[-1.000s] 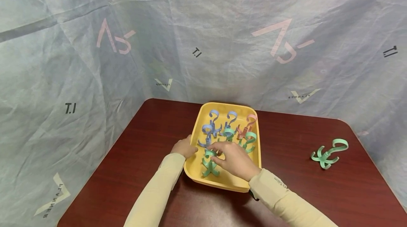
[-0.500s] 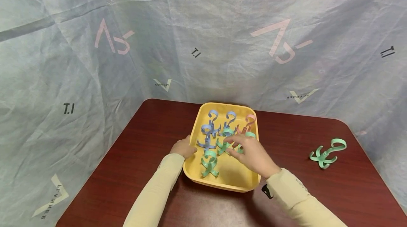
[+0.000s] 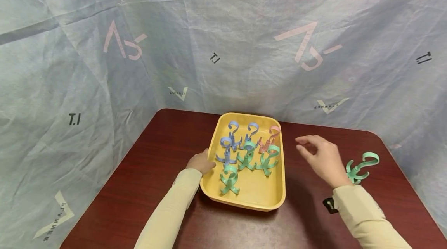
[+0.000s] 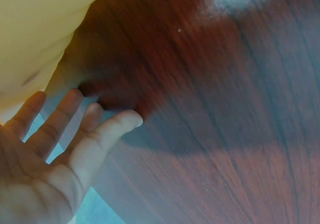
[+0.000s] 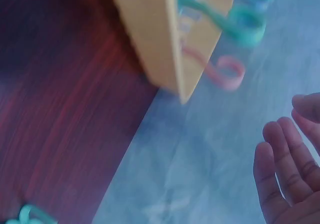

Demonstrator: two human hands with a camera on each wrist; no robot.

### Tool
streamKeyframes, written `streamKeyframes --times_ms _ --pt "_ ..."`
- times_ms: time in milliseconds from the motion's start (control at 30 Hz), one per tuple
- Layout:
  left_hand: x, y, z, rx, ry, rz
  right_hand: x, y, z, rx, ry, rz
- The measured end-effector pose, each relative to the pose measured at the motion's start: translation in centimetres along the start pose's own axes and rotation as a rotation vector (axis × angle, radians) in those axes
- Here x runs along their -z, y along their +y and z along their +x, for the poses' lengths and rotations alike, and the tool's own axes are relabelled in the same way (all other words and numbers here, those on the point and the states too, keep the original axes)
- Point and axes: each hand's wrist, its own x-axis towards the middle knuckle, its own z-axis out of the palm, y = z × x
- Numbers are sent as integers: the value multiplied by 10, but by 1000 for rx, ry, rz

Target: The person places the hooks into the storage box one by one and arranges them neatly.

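Note:
My left hand (image 3: 201, 163) rests at the left rim of the yellow tray (image 3: 251, 201). Its fingers look loosely extended beside the tray wall in the left wrist view. My right hand (image 3: 322, 159) hovers over the table right of the tray, fingers gently bent and holding nothing. One green multi-prong hanging hook (image 3: 359, 170) lies on the table beyond that hand, partly covered by it. Inside the tray stand three blue hooks (image 3: 227, 156), a pink hook (image 3: 266, 145) at the back right, and three green hooks, including one at the front left (image 3: 229, 184).
The dark red wooden table (image 3: 139, 187) carries the tray near its middle. A grey printed sheet (image 3: 223, 47) hangs behind the table and along its left side. A small black item (image 3: 330, 205) shows at the right sleeve cuff.
My right hand has left the green hook at the tray's front left and swung right, out over the table. The left hand and the tray have stayed put.

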Motion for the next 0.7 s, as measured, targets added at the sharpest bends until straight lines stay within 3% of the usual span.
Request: streamKeyframes --times_ms 367,700 --pt "-3 -2 3 29 -8 -12 45 56 -14 -222 -29 -122" --pt "0 2 -1 28 -16 -13 80 101 -27 -364 -63 -195"
